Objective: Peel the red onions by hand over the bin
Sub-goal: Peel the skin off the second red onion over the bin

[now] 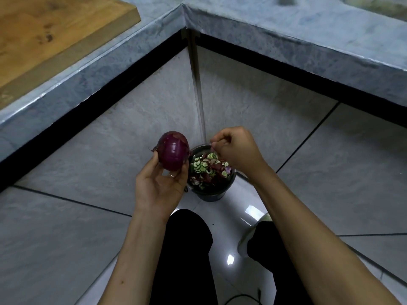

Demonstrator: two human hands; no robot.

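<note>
Grey counter (286, 34), cutting board (44, 29), bin (211, 194)

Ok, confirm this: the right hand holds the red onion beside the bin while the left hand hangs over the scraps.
Hands swapped. In the head view the left hand holds the red onion beside the bin, while the right hand hangs over the scraps.

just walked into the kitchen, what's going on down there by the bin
A person is peeling a red onion over a small dark bin on the floor in the counter corner. The left hand holds the onion up beside the bin, with some dry skin still at its top. The right hand is curled above the bin, seemingly pinching a scrap of skin. The bin already holds purple skins and cucumber slices.
</note>
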